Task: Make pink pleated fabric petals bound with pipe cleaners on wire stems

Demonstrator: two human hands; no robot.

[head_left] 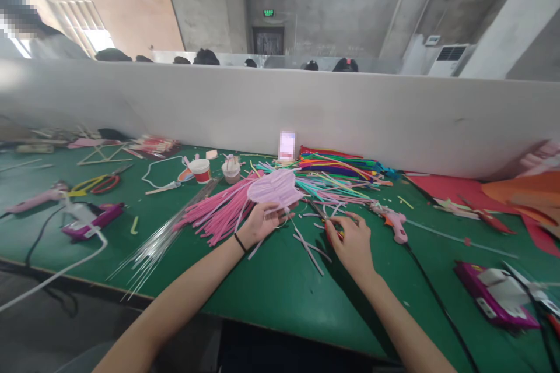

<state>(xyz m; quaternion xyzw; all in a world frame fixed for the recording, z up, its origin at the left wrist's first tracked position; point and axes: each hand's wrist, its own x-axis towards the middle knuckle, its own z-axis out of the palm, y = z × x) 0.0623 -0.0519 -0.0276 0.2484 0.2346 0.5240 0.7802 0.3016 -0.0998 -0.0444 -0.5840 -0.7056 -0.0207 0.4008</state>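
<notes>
My left hand is closed on the lower edge of a pale lilac piece that looks made of pipe cleaners laid side by side. In my right hand is a pair of scissors, its blades pointing toward the lilac piece but apart from it. Parts of red and yellow handles show under the fingers. Beneath and left of the lilac piece lies a bundle of pink pipe cleaners. Loose lilac pipe cleaners lie on the green table between my hands.
A pink glue gun with its cord lies right of my right hand. Purple power strips sit at both sides. Clear rods, cups, coloured pipe cleaners and a propped phone stand or lie before a white partition.
</notes>
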